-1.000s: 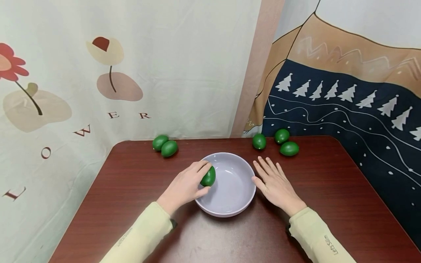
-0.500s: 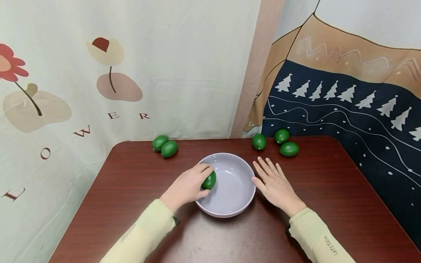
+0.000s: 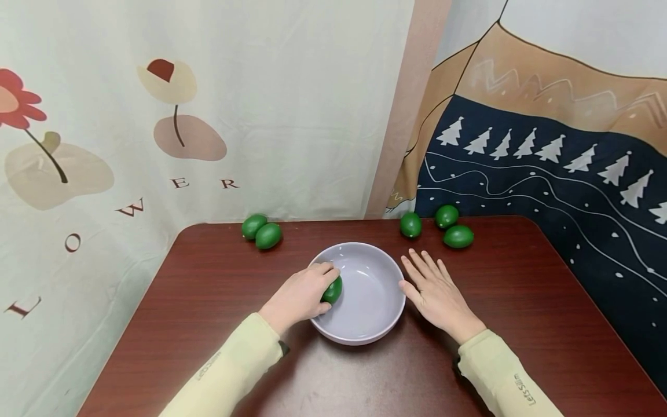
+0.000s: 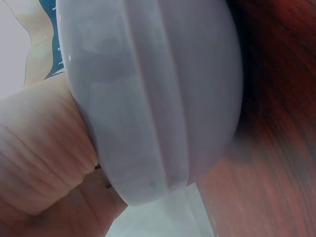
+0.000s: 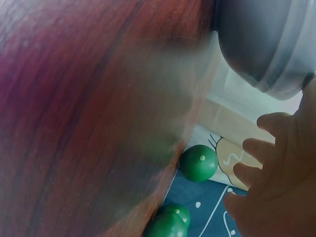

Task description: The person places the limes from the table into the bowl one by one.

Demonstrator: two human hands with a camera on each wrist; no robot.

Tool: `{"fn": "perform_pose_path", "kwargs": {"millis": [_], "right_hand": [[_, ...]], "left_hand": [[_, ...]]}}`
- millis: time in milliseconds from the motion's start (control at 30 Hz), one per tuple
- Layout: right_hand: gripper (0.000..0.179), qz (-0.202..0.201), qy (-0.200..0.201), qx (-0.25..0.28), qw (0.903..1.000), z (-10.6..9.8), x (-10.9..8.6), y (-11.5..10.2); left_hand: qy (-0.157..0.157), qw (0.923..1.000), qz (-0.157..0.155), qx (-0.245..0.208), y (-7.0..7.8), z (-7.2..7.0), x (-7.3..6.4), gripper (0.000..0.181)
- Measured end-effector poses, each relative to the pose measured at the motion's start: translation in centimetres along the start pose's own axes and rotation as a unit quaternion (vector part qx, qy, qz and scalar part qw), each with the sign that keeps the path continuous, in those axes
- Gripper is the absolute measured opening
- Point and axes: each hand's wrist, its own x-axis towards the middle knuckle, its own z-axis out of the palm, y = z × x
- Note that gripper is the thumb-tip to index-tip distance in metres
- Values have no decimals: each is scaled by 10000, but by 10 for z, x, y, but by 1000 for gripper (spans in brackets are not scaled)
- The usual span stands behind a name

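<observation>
Head view: the tabletop (image 3: 208, 313) carries the bowl (image 3: 367, 304); beside its right rim is the right hand (image 3: 438, 296), fingers spread, while the left hand (image 3: 302, 293) grips a lime (image 3: 332, 289) inside, not yet released. Work seems barely begun: two limes (image 3: 268, 236) lie outside at back left, three limes (image 3: 447, 216) at back right.

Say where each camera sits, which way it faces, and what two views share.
Head: worn on the head, looking forward and down at the bowl, table, held lime and five limes beyond; both the left hand and right hand show, with sleeves.
Left wrist: on that wrist, facing the bowl's outside; part of the left hand shows.
Right wrist: on that wrist, looking across the table past the bowl toward three limes; the right hand's fingers show.
Shared: both wrist views show the bowl's outside and the table.
</observation>
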Motion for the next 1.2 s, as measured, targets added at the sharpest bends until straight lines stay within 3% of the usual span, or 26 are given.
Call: {"fn": "perform_pose_path", "kwargs": {"millis": [300,733,933,1200], "right_hand": [[66,37,-45,53,10000,1,1,0],[66,31,-34,56,10000,3,1,2],[66,31,-16,85,10000,4,0,2],[67,20,11,20,10000,4,1,3]], "left_hand": [[-95,9999,-57,118,1,1,1,61],[295,9993,71,-222,-4,1,-5,60],[665,9969,81,-411,-6,0,-8,58],[1013,9939,-102,-417,-11,2,-14,54]]}}
